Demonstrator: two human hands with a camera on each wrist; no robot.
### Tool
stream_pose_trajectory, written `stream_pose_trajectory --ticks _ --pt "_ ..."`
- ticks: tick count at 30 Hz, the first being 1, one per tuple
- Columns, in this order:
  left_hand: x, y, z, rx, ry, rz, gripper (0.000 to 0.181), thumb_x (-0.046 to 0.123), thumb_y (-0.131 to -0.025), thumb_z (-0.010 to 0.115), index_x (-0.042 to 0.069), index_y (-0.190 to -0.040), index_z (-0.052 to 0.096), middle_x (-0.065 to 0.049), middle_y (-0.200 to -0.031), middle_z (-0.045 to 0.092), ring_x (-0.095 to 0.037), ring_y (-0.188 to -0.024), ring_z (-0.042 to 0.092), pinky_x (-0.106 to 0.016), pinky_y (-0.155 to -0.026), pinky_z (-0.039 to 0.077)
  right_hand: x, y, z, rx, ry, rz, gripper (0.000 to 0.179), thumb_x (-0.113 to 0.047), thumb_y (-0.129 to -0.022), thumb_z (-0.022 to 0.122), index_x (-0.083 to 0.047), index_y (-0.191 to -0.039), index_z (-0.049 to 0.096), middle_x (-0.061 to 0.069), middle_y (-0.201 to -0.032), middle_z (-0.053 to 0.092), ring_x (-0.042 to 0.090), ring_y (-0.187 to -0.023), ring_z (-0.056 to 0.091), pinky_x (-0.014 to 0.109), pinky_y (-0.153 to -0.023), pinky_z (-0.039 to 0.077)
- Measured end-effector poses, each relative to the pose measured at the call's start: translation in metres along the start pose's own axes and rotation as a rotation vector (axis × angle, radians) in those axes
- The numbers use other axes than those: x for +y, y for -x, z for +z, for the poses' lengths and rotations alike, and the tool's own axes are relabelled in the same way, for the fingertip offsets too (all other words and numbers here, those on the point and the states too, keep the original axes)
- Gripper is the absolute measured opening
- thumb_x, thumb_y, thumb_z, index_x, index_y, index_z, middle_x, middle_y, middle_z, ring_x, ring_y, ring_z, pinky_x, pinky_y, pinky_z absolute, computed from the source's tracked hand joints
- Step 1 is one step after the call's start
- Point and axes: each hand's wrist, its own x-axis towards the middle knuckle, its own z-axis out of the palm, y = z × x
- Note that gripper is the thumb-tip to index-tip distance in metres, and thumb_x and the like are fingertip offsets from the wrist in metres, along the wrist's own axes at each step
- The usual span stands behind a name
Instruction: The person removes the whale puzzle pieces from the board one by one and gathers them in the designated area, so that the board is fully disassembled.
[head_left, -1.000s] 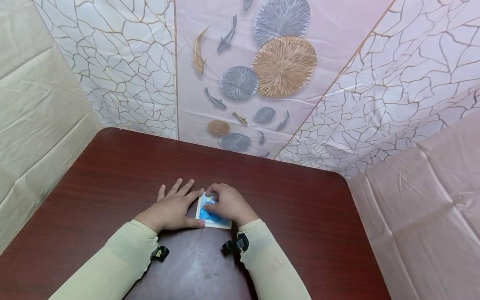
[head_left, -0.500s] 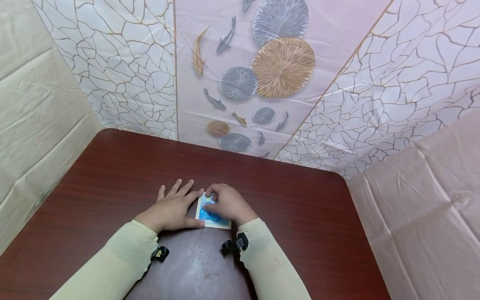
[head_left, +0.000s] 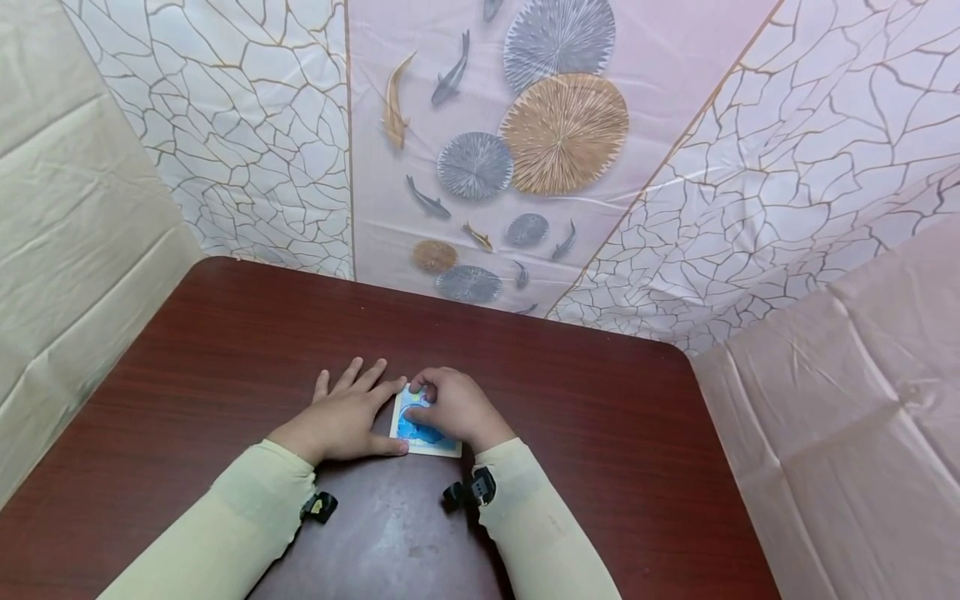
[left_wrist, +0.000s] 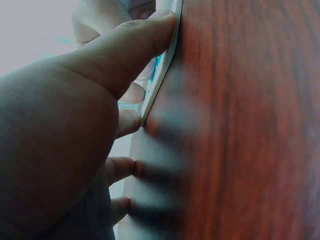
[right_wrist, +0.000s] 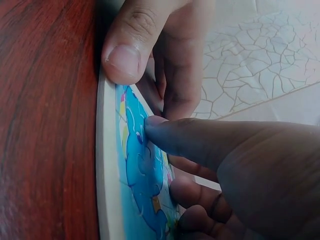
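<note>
A small square jigsaw puzzle (head_left: pixel 427 435) with a blue cartoon animal and a pale frame lies flat on the table. My left hand (head_left: pixel 339 423) is spread beside it, thumb on its near left corner and index fingertip at its far left corner. In the left wrist view that thumb (left_wrist: pixel 135 42) rests on the edge of the frame. Over the picture is my right hand (head_left: pixel 463 408), its straight thumb (right_wrist: pixel 195 140) touching the printed surface and its other fingers (right_wrist: pixel 192 205) bent at the far side. I cannot tell whether they pinch a piece.
The dark red-brown wooden table (head_left: pixel 615 433) spreads around both hands, with a worn shiny patch near the front. A patterned curtain (head_left: pixel 480 217) hangs along the back edge, and pale cloths (head_left: pixel 862 417) flank the sides. Small black cameras (head_left: pixel 480 486) sit on both wrists.
</note>
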Motion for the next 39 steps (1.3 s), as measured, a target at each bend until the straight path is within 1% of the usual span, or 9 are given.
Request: stream_pose_trajectory --ticks 5,9,16,20,25,30,33,37,39 --pt "-0.001 -0.001 0.001 0.004 -0.001 0.002 0.109 0.081 -0.090 0.079 0.029 -0.177 0.039 -0.015 -0.190 0.018 -0.053 -0.175 0.004 -0.091 -0.126 0.001 0.000 0.001 0.000 0.010 -0.005 0.002 0.029 -0.033 -0.094 0.094 -0.024 -0.117 0.079 -0.002 -0.098 0.069 0.015 -0.086 0.062 0.031 -0.073 0.054" --pt "-0.001 -0.001 0.001 0.004 0.001 0.004 0.109 0.082 -0.090 0.078 0.029 -0.177 0.039 -0.015 -0.190 0.017 -0.053 -0.175 0.003 -0.091 -0.126 0.000 0.000 0.000 0.000 0.003 -0.004 0.001 0.028 -0.033 -0.094 0.094 -0.024 -0.117 0.079 -0.002 -0.097 0.069 0.014 -0.085 0.062 0.030 -0.071 0.053" --pt "-0.004 -0.001 0.002 -0.003 -0.009 -0.005 0.109 0.082 -0.090 0.078 0.030 -0.178 0.038 -0.014 -0.190 0.015 -0.051 -0.176 0.001 -0.090 -0.127 -0.001 -0.001 -0.006 -0.006 -0.061 -0.051 0.011 0.029 -0.028 -0.093 0.095 -0.021 -0.116 0.080 0.000 -0.093 0.069 0.017 -0.081 0.063 0.031 -0.067 0.054" --pt "-0.002 -0.001 0.000 -0.005 -0.009 -0.004 0.108 0.082 -0.091 0.077 0.029 -0.177 0.039 -0.014 -0.190 0.016 -0.052 -0.175 0.002 -0.090 -0.127 0.001 -0.003 -0.009 -0.011 -0.102 -0.046 0.019 0.030 -0.024 -0.090 0.097 -0.021 -0.114 0.079 0.001 -0.091 0.068 0.018 -0.079 0.063 0.032 -0.067 0.054" --pt "0.000 0.000 -0.001 -0.001 -0.007 -0.009 0.107 0.081 -0.091 0.078 0.029 -0.177 0.040 -0.014 -0.190 0.016 -0.052 -0.175 0.003 -0.090 -0.128 0.001 -0.006 -0.014 -0.014 -0.132 -0.023 0.025 0.030 -0.023 -0.089 0.098 -0.020 -0.111 0.078 0.002 -0.089 0.070 0.018 -0.077 0.064 0.032 -0.068 0.055" --pt "0.000 0.001 -0.004 0.002 -0.011 -0.022 0.107 0.079 -0.091 0.079 0.030 -0.177 0.040 -0.013 -0.190 0.016 -0.051 -0.176 0.003 -0.089 -0.128 0.001 -0.010 -0.021 -0.016 -0.147 0.010 0.018 0.026 -0.026 -0.092 0.094 -0.018 -0.110 0.078 -0.001 -0.095 0.074 0.017 -0.077 0.068 0.031 -0.069 0.059" --pt "0.001 0.001 -0.003 -0.006 -0.010 -0.027 0.107 0.079 -0.091 0.080 0.030 -0.177 0.040 -0.013 -0.190 0.015 -0.050 -0.176 0.002 -0.089 -0.129 0.000 -0.012 -0.022 -0.017 -0.157 0.016 0.038 0.025 -0.028 -0.092 0.094 -0.018 -0.108 0.077 -0.004 -0.100 0.075 0.016 -0.079 0.069 0.031 -0.070 0.060" --pt "-0.001 0.000 0.000 -0.011 -0.012 -0.023 0.107 0.080 -0.090 0.079 0.031 -0.177 0.039 -0.012 -0.191 0.015 -0.050 -0.176 0.001 -0.089 -0.129 0.000 -0.013 -0.022 -0.017 -0.174 0.009 0.066 0.025 -0.028 -0.092 0.094 -0.018 -0.107 0.076 -0.002 -0.100 0.075 0.018 -0.080 0.070 0.032 -0.069 0.060" --pt "-0.002 -0.001 0.001 -0.005 -0.014 -0.023 0.107 0.080 -0.090 0.079 0.031 -0.177 0.040 -0.012 -0.191 0.015 -0.050 -0.176 0.001 -0.089 -0.128 0.000 -0.013 -0.022 -0.017 -0.178 0.002 0.063 0.025 -0.028 -0.092 0.094 -0.017 -0.107 0.076 -0.001 -0.099 0.074 0.018 -0.079 0.069 0.032 -0.068 0.060"
